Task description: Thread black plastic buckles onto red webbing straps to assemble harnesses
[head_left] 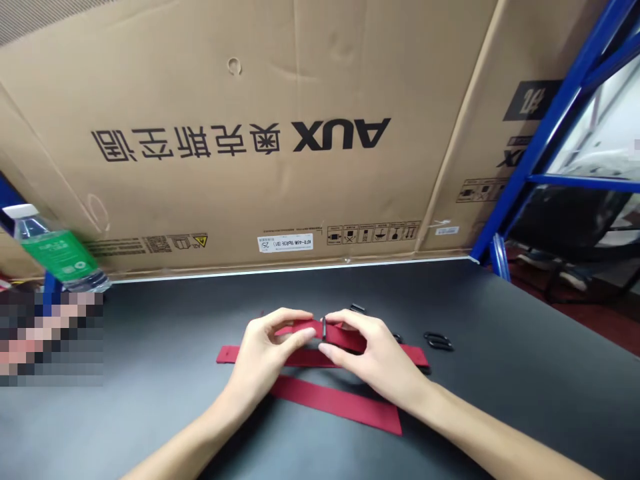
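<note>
one red strap (350, 339) has its long axis left-to-right, pinched by left fingers (296, 343) and right fingers (343, 357).

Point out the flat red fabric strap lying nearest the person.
The slanting strap, its right end angled toward the person. The farther strap lies behind it; the raised red length is held by left hand and right hand.

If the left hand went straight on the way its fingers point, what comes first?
Probably the black buckle on the red strap, just past the left hand, with the right hand beyond; depth is hard to judge.
</note>
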The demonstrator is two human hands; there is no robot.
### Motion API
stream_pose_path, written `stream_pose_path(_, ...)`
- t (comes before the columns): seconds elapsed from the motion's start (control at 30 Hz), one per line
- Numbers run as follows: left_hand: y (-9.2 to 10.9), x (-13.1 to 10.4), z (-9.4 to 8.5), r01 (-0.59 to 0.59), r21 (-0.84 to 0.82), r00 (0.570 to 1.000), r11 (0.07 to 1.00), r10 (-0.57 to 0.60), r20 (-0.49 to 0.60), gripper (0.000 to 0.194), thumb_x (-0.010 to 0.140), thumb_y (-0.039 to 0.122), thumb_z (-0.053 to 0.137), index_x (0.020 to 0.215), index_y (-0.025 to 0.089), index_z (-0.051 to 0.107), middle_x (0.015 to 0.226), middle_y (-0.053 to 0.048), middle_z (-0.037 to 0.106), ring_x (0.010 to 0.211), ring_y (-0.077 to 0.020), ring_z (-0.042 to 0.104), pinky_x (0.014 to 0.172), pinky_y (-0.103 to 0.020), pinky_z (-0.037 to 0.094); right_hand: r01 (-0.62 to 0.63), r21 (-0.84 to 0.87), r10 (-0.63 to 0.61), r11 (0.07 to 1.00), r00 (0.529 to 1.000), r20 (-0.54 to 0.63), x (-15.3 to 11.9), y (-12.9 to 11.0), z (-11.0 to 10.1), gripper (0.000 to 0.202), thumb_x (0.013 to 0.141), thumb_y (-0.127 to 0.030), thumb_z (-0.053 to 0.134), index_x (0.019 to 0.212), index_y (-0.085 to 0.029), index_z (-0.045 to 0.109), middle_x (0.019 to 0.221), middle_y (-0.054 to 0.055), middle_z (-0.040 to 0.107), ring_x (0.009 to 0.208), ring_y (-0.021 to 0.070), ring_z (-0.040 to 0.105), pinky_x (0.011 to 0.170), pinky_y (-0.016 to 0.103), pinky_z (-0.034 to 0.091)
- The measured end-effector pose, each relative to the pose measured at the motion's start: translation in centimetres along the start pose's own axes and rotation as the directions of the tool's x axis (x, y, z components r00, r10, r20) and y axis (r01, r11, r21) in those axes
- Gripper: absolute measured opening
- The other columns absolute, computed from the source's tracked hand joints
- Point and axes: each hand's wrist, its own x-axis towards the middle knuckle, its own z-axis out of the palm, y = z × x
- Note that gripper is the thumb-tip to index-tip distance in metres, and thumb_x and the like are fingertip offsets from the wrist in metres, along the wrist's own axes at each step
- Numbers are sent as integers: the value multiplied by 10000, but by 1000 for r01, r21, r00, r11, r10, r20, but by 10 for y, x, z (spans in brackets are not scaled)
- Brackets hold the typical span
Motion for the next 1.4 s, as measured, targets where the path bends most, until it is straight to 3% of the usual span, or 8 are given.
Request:
stream_pose_path(0.13, 5, 6, -12, -35, -19, 973, 999, 30, -231, 342, 676, 429, 770, 910, 185, 723, 921, -69, 770, 942, -279, 716, 905, -390, 549, -91, 48, 90, 995, 996, 8, 2, 4, -2, 232, 794, -359, 688, 961, -199, 668, 900, 34, 739, 820, 204, 679, 786, 319, 521)
stream_pose_path(0.23, 8, 6, -13, -31, -105, 957, 994, -1, -292, 518, 684, 462, 774, 1093, 165, 664, 1008, -95, 764, 1004, -287, 708, 920, -397, 547, -124, 80, 123, 989, 992, 10, 3, 5, -1, 253, 778, -369, 694, 964, -199, 672, 919, 38, 745, 829, 204, 684, 779, 314, 525)
stream_pose_path(0.33, 6, 1, -5, -48, -11, 984, 999, 45, -172, 418, 767, 467, 690, 1045, 156, 700, 1075, -116, 752, 1042, -299, 695, 909, -391, 554, -131, 96, 129, 987, 991, 30, 3, 4, 1, 248, 774, -367, 705, 951, -197, 673, 876, 27, 740, 804, 196, 684, 759, 302, 527)
stream_pose_path(0.43, -3, -3, 1, -217, 267, 975, 939, 222, 13, 343, 889, 392, 519, 1064, 181, 726, 989, -84, 765, 929, -263, 717, 842, -356, 570, -120, 125, 112, 985, 991, 67, 1, 2, 3, 235, 788, -359, 701, 950, -192, 665, 797, 8, 721, 729, 178, 670, 704, 286, 526)
stream_pose_path(0.53, -17, -4, -2, -374, 531, 925, 761, 343, 161, 435, 940, 274, 376, 1282, 169, 623, 890, -71, 756, 768, -221, 709, 738, -322, 574, -59, 90, 56, 994, 997, 44, -1, 1, 3, 215, 799, -340, 700, 954, -193, 666, 844, 13, 723, 761, 182, 664, 748, 298, 524)
stream_pose_path(0.67, -28, -4, -6, -450, 726, 887, 520, 350, 300, 489, 941, 192, 324, 1389, 181, 518, 945, -92, 752, 789, -225, 706, 700, -322, 567, -2, 38, 1, 999, 1000, 11, -2, -1, 3, 210, 817, -329, 695, 982, -204, 666, 940, 32, 733, 847, 204, 666, 836, 332, 515)
stream_pose_path(0.87, -26, -8, 0, -396, 794, 918, 461, 211, 335, 483, 938, 164, 314, 1370, 123, 526, 1028, -140, 750, 837, -278, 723, 675, -359, 563, 3, 64, -3, 998, 1000, 4, -4, -2, 5, 215, 852, -356, 657, 1004, -204, 647, 911, 22, 720, 821, 188, 661, 785, 308, 514)
stream_pose_path(1.4, -17, -11, 3, -387, 856, 921, 342, 176, 346, 497, 884, 120, 355, 1338, 108, 556, 968, -137, 757, 827, -260, 704, 678, -323, 548, 5, -65, -3, 998, 999, 36, -4, -2, 6, 182, 858, -338, 666, 966, -192, 658, 819, 7, 702, 713, 170, 623, 707, 283, 483)
